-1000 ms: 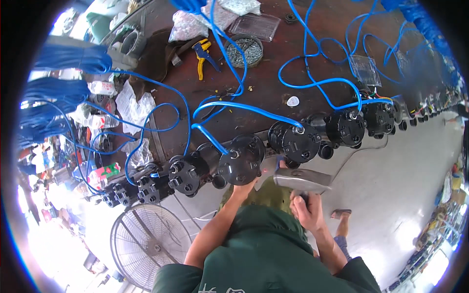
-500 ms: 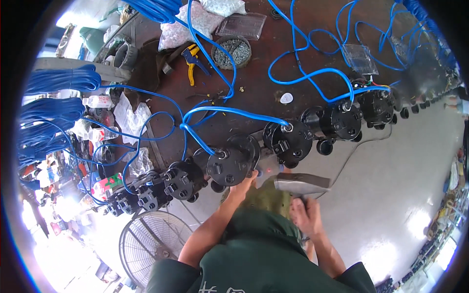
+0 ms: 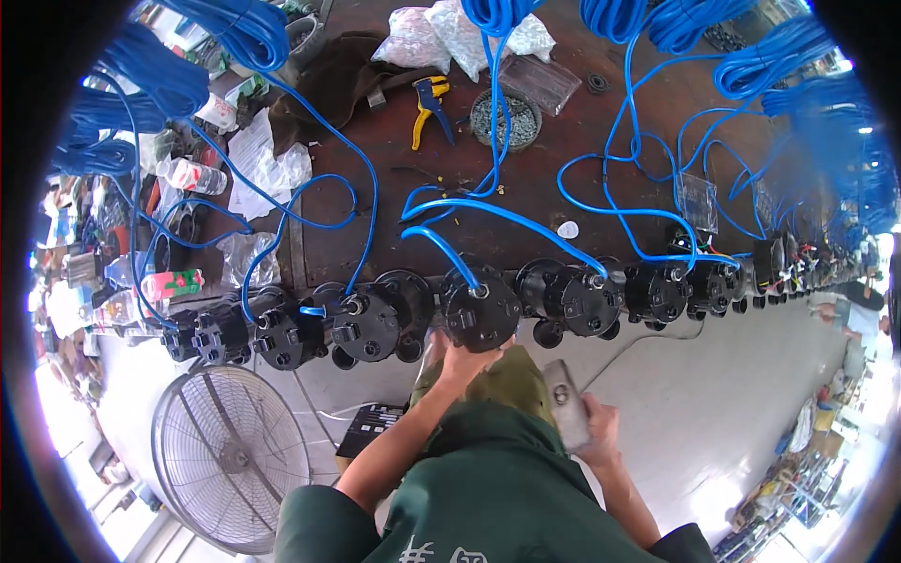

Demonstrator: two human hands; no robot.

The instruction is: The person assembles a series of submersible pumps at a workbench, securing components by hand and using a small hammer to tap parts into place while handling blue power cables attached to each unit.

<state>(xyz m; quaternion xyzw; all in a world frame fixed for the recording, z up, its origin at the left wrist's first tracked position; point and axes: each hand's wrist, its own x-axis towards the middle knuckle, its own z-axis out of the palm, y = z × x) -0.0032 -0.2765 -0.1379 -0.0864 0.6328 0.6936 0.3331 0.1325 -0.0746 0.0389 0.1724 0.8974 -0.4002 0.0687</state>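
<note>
The right hand is gripping a hammer, its fingers clamped on the mostly hidden handle. The left hand is touching the underside of a black canister, which is sitting at the tabletop's near edge; I cannot tell whether those partly hidden fingers are clamping. With the hammer hanging so near, a misjudged swing could be bruising them, or a knock could be tipping the canister off, dragging its blue cable.
</note>
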